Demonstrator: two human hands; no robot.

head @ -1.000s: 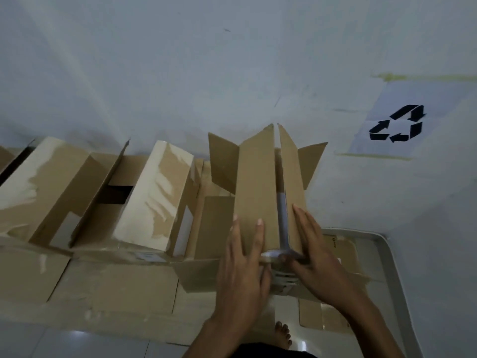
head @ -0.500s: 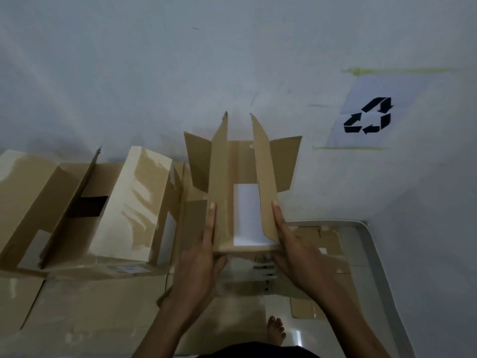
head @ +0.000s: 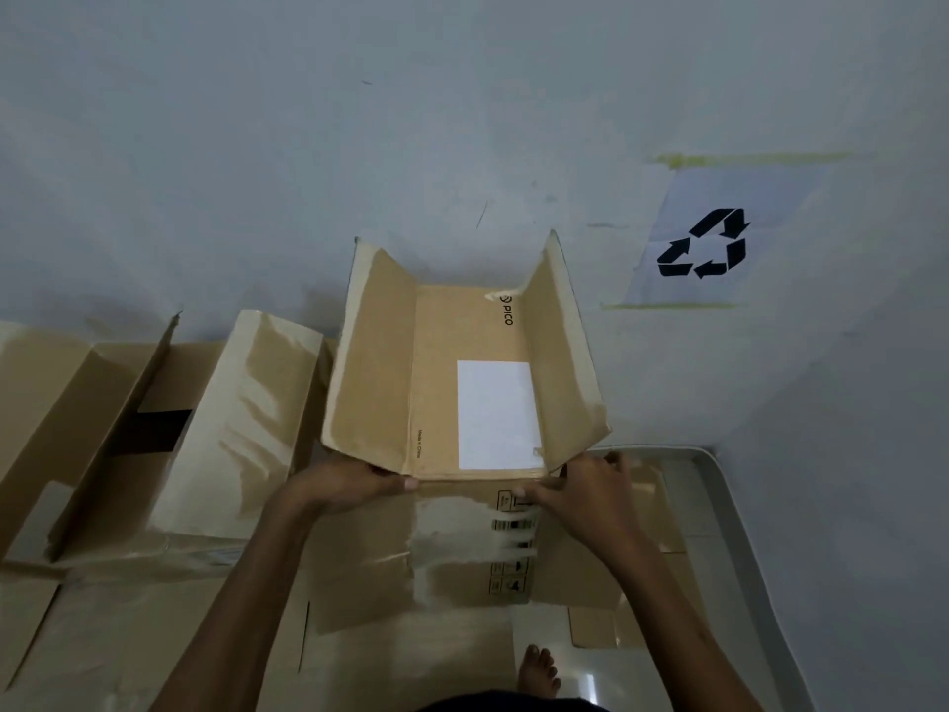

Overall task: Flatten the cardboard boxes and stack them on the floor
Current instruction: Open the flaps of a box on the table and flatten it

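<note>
On the open cardboard box (head: pixel 462 382), the middle panel carries the brand word "PICO" (head: pixel 507 317) with a small round logo, printed sideways at the panel's 1 o'clock corner. Tiny print reading "Made in China" (head: pixel 419 443) runs sideways near its 7 o'clock corner. A white label (head: pixel 497 414) at 4 o'clock on that panel is blank. On the panel at the box's 6 o'clock side sit a barcode (head: pixel 513 526) and boxed handling symbols (head: pixel 508 578), too blurred to read. At 2 o'clock from the box, a black recycling sign (head: pixel 703 244) of three chasing arrows stands on a paper sheet (head: pixel 770 197) taped to the wall.
</note>
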